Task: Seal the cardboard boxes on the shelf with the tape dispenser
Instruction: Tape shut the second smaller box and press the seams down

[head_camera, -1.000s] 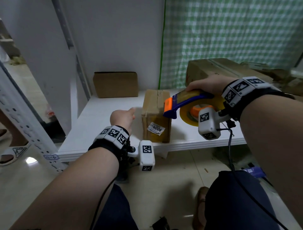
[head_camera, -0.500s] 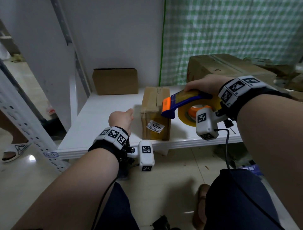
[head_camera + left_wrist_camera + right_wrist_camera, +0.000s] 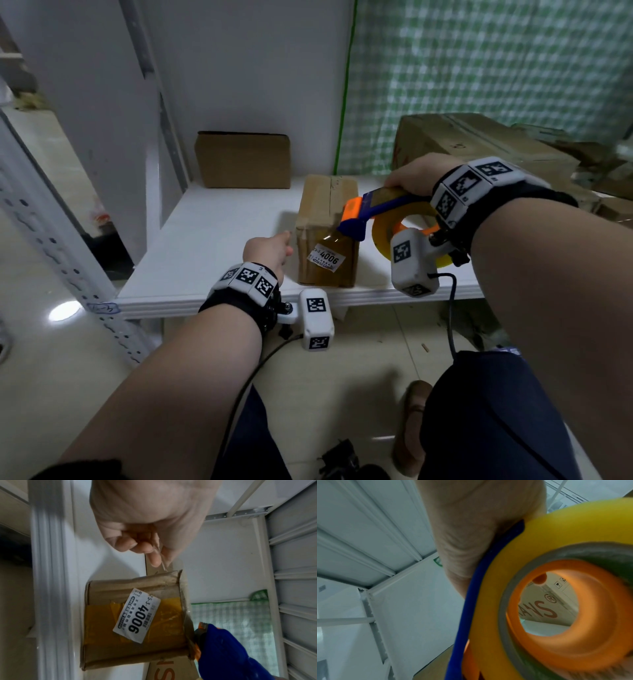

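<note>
One tape dispenser at the near top edge of one labelled box on the shelf.
Right hand grip wrapped round the dispenser; left hand fingers curled beside the box, holding nothing I can make out. Three boxes counted: another behind, a large one right.
</note>
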The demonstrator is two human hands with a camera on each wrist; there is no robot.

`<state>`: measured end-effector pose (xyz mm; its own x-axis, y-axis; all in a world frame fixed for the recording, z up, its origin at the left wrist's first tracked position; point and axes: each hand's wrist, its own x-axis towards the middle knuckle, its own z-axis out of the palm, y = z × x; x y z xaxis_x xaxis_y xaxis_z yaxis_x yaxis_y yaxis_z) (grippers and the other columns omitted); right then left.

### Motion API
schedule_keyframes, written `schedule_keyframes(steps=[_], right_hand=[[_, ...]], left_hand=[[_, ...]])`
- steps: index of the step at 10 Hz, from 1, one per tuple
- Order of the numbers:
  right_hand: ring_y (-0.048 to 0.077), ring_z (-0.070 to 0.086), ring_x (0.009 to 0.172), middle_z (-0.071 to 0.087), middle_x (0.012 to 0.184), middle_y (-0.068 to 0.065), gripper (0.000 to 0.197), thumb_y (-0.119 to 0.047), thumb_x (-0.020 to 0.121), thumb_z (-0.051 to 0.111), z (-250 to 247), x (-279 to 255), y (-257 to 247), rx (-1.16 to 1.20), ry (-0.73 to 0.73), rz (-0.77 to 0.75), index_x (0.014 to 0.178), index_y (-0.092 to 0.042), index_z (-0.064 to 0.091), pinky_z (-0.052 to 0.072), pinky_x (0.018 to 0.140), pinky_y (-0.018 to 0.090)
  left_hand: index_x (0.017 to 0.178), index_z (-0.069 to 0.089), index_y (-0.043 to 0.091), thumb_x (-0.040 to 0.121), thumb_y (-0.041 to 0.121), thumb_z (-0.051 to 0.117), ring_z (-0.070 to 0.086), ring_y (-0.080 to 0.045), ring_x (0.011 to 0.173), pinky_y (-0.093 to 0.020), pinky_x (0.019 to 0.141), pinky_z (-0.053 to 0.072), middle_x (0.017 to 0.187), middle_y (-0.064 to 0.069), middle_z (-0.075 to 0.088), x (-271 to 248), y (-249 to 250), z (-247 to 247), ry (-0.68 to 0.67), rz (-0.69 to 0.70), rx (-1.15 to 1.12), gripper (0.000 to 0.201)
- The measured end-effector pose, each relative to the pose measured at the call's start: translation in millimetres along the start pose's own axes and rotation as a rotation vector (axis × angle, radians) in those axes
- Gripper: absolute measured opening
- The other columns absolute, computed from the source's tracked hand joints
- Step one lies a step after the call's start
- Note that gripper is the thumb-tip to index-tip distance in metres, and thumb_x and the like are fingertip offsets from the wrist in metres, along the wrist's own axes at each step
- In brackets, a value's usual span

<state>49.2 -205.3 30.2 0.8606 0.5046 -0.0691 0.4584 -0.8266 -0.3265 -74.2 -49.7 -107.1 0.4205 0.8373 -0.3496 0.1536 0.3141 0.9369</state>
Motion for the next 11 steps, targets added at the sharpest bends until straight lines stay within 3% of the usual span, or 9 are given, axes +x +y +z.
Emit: schedule_keyframes(steps=[1, 2, 4, 6, 7, 8, 9, 10, 11], right_hand=[[0.017, 0.048, 0.073, 0.051, 0.091, 0.000, 0.020, -0.032, 0.087, 0.059, 5.0, 6.3, 2.1, 0.054, 0.042, 0.047, 0.100, -0.018, 0.059, 0.030, 0.048, 0.023], [0.017, 0.047, 0.081, 0.050, 0.098, -0.004, 0.031, -0.041, 0.075, 0.068, 8.5, 7.7, 7.3, 0.212, 0.092, 0.089, 0.094, -0.021, 0.053, 0.030, 0.050, 0.023], [0.007, 0.042, 0.063, 0.050, 0.095, -0.007, 0.030, -0.043, 0.076, 0.067, 10.5, 14.3, 11.0, 0.263, 0.107, 0.080, 0.096, -0.026, 0.054, 0.030, 0.049, 0.021], [0.008, 0.042, 0.063, 0.047, 0.090, -0.007, 0.026, -0.039, 0.079, 0.066, 10.2, 13.3, 11.9, 0.263, 0.097, 0.061, 0.095, -0.025, 0.052, 0.029, 0.048, 0.021], [0.017, 0.047, 0.081, 0.049, 0.097, -0.004, 0.027, -0.044, 0.077, 0.066, 10.9, 13.9, 13.3, 0.221, 0.127, 0.042, 0.093, -0.026, 0.052, 0.030, 0.050, 0.023], [0.018, 0.045, 0.086, 0.048, 0.099, -0.002, 0.028, -0.042, 0.079, 0.066, 11.9, 11.9, 14.5, 0.228, 0.095, 0.071, 0.094, -0.023, 0.051, 0.029, 0.050, 0.023], [0.017, 0.044, 0.087, 0.047, 0.100, -0.002, 0.027, -0.040, 0.081, 0.065, 11.2, 6.2, 13.3, 0.194, 0.088, 0.073, 0.094, -0.022, 0.050, 0.029, 0.050, 0.023], [0.018, 0.046, 0.081, 0.049, 0.094, 0.000, 0.022, -0.038, 0.086, 0.060, 10.5, 1.5, 10.2, 0.065, 0.066, 0.064, 0.096, -0.020, 0.054, 0.031, 0.050, 0.022], [0.011, 0.040, 0.059, 0.054, 0.088, 0.009, 0.026, -0.021, 0.101, 0.039, 2.7, 3.5, 1.2, -0.206, -0.071, 0.023, 0.116, -0.009, 0.056, 0.033, 0.045, 0.019]], left_hand=[[0.088, 0.061, 0.006, 0.089, 0.020, 0.061, 0.041, -0.011, 0.055, -0.026, 0.072, 0.047, 0.067, -0.002, 0.056, -1.2, 0.7, -1.7, -0.035, -0.024, -0.023, 0.014], [0.077, 0.059, 0.008, 0.089, 0.015, 0.057, 0.037, -0.011, 0.052, -0.021, 0.048, 0.032, 0.066, -0.002, 0.054, -4.1, 0.2, -1.6, -0.075, -0.041, -0.021, 0.015], [0.074, 0.059, 0.010, 0.091, 0.019, 0.053, 0.032, -0.012, 0.049, -0.023, 0.047, 0.028, 0.059, 0.000, 0.045, -6.8, -2.8, 0.2, -0.134, -0.088, 0.005, 0.019], [0.077, 0.056, 0.014, 0.092, 0.027, 0.046, 0.037, -0.011, 0.051, -0.023, 0.051, 0.033, 0.066, -0.001, 0.052, -7.1, 7.9, -2.4, -0.189, -0.136, 0.191, 0.021], [0.088, 0.055, 0.011, 0.092, 0.034, 0.048, 0.045, -0.014, 0.057, -0.026, 0.055, 0.039, 0.071, -0.003, 0.054, -6.5, 14.6, -9.0, -0.228, -0.129, 0.320, 0.025], [0.099, 0.055, 0.007, 0.090, 0.040, 0.054, 0.054, -0.020, 0.071, -0.031, 0.065, 0.046, 0.083, -0.008, 0.059, -4.0, 11.9, -13.0, -0.258, -0.093, 0.374, 0.034], [0.091, 0.065, 0.003, 0.090, 0.022, 0.056, 0.060, -0.020, 0.075, -0.028, 0.063, 0.049, 0.096, -0.011, 0.067, 1.3, 12.7, -11.0, -0.160, 0.063, 0.285, 0.021], [0.092, 0.065, 0.000, 0.097, 0.022, 0.043, 0.063, -0.019, 0.074, -0.023, 0.065, 0.051, 0.086, -0.011, 0.067, -8.0, 22.7, -8.0, -0.180, 0.107, 0.035, 0.031], [0.115, 0.059, -0.001, 0.101, 0.035, 0.033, 0.062, -0.024, 0.100, -0.039, 0.097, 0.047, 0.103, -0.013, 0.066, -17.0, 27.0, -6.8, -0.270, 0.064, 0.027, 0.047]])
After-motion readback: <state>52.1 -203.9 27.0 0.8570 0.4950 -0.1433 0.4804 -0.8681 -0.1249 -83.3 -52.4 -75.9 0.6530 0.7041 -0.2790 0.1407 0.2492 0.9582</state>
